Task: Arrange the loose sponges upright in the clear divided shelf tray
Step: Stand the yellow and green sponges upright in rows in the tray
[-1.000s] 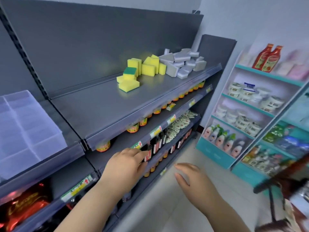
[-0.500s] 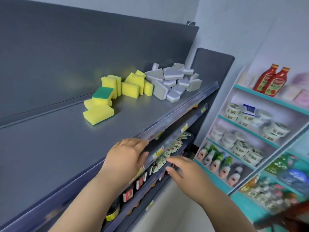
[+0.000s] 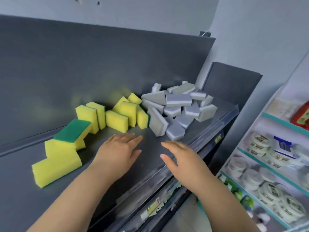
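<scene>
Extending over the shelf (image 3: 18, 198), the left hand (image 3: 119, 151) and right hand (image 3: 182, 158) are held with grip apart and empty, yellow sponges (image 3: 117, 120) and grey sponges (image 3: 178, 100) being piled loose just beyond.

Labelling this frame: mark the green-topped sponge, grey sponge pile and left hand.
green-topped sponge (image 3: 72, 130): head view, green face.
grey sponge pile (image 3: 178, 100): head view, a top sponge's face.
left hand (image 3: 119, 149): head view, back of hand.
</scene>
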A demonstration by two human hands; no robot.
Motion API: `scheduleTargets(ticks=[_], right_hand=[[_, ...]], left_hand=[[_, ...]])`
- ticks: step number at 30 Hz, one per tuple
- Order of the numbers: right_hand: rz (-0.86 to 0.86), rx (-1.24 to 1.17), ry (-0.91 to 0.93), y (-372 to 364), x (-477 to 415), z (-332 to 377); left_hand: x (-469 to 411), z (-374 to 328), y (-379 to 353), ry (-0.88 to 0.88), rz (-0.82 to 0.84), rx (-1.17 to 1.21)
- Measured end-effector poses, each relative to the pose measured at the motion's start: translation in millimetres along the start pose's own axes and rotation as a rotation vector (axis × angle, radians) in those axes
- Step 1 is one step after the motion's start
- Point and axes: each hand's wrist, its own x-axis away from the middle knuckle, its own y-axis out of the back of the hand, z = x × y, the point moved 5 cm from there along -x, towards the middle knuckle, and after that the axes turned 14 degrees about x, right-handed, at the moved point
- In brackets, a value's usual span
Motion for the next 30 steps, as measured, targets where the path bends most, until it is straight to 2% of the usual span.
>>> scheduleTargets(ticks=[5,10,15,21,30], right_hand=[[-0.023,0.007,0.194,3.3,-86.4,-18.2],[-0.015,-0.013,0.388,3.3,-162.3,-25.7],[0.013,0.08,0.59,-13.3,-204.2,-18.7],[0.084,0.163,0.771,-29.6,-222.8,-14.1],[0.114,0.152,0.955,-23.7,-237.8,-8.2]], left_hand=[[-49.3,22.0,7.8,0.114,-0.062,-0.156],[-95.9,29.7,21.2,0.282,-0.111,-0.179],[-132.1,42.1,13.1,0.375,0.011,-0.266],[-139.2,39.6,12.6,0.401,0.041,-0.33],[-92.8,28.3,42.2,0.595,-0.442,-0.031]])
